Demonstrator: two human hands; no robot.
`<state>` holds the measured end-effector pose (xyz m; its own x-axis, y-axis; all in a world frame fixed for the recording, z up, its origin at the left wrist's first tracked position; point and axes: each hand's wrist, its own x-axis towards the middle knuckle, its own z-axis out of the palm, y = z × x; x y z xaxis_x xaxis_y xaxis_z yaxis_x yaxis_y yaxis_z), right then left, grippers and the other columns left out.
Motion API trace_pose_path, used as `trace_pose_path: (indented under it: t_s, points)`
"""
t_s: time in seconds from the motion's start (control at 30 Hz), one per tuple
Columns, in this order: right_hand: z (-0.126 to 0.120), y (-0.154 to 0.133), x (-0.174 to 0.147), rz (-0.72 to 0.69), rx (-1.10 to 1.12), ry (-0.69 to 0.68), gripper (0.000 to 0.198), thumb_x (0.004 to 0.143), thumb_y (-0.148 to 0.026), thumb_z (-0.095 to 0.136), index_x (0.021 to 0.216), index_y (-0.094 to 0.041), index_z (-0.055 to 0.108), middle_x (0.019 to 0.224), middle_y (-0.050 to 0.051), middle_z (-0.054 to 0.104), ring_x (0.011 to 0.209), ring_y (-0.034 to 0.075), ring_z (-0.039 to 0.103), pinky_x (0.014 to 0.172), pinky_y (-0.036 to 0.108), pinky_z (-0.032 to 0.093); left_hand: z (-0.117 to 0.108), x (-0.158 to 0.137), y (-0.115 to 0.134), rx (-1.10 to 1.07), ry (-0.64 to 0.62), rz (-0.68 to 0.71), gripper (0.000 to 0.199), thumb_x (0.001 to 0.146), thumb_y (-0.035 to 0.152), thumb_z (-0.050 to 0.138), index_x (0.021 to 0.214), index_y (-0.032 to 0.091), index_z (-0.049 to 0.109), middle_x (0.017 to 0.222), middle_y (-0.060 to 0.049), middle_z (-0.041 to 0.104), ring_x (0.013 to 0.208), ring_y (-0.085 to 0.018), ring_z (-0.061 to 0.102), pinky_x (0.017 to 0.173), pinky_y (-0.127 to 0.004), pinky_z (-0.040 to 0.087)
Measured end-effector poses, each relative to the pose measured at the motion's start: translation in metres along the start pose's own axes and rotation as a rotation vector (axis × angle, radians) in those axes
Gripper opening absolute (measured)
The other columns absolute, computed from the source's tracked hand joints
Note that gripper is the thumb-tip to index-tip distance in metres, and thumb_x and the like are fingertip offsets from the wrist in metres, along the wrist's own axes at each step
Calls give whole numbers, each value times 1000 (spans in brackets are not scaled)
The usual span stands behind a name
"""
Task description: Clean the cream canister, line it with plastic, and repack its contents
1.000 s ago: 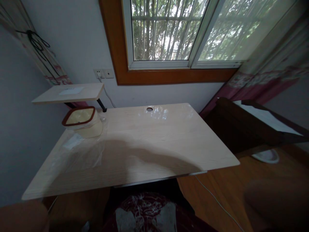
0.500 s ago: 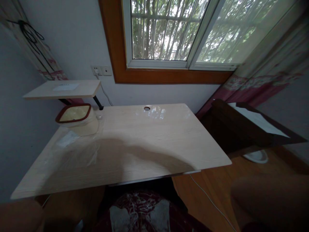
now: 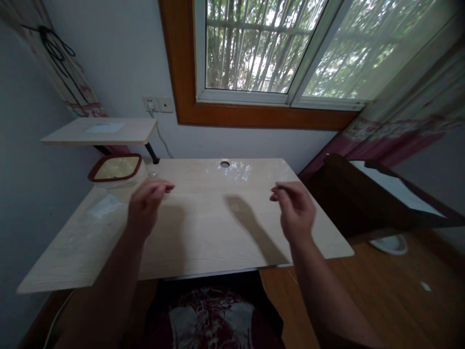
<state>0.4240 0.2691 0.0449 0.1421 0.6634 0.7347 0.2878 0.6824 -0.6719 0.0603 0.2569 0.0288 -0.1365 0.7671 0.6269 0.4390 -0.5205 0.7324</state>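
Observation:
My left hand (image 3: 146, 202) is raised over the left part of the pale wooden desk (image 3: 214, 228), its fingers curled in with the tips close together. I see nothing held in it. Just beyond it sits a cream container (image 3: 116, 168) with a brown-red rim, and my hand and wrist cover part of its front. A clear plastic bag with a whitish label (image 3: 104, 207) lies left of my forearm. Over the desk's right side, my right hand (image 3: 296, 209) is likewise curled, thumb against fingers, with nothing visible in it. A wide gap separates both hands.
A small raised shelf (image 3: 103, 131) with a paper on it stands at the back left. Dark furniture (image 3: 337, 194) bearing a white sheet (image 3: 395, 186) borders the right. A white basin (image 3: 390, 244) is on the floor. A cable hole (image 3: 224, 165) pierces the desk's back.
Both forearms have come up from the lower corners, bringing my hands over the desk with fingers curled. The view has shifted slightly. The container and bag appear unmoved.

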Motion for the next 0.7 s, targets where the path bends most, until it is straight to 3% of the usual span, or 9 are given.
trace_pose_path:
  t_s: [0.07,0.13,0.2,0.3,0.53,0.7]
  points:
    - [15,35,-29,278,17,-47,18,94,-37,64,100,-22,72,88,4,66,72,15,61,66,31,53,21,-14,-27,-113,-105,-178,31,98,41,54,88,18,72,89,-5,69,84,-17,63,79,-31,51]
    - [28,66,-56,515,50,-57,25,91,-45,65,94,-20,71,80,3,65,68,16,59,64,31,50,40,-28,-53,-252,-132,-360,35,94,46,56,82,16,70,83,-5,67,77,-17,62,72,-30,50]
    - [35,86,-74,654,73,-169,34,89,-52,65,90,-19,72,75,4,65,65,16,56,61,30,47,50,-38,-72,-313,-203,-501,37,92,49,57,82,15,69,79,-5,67,73,-16,60,68,-28,48]
    - [40,98,-81,721,157,-276,41,90,-59,62,94,-19,71,77,4,66,68,16,55,62,28,44,50,-45,-86,-360,-274,-590,37,90,50,59,82,15,69,78,-5,66,70,-15,58,67,-28,46]
    - [44,103,-77,858,331,-434,47,86,-64,66,85,-17,69,76,3,65,67,14,54,62,27,42,44,-47,-90,-353,-334,-629,34,91,47,59,82,15,68,78,-4,65,71,-14,56,68,-26,43]
    - [48,108,-72,882,461,-617,52,94,-65,54,81,-16,68,76,5,67,69,14,58,65,27,43,44,-47,-90,-486,-352,-685,33,90,47,62,82,15,66,81,-4,63,71,-13,53,65,-25,41]
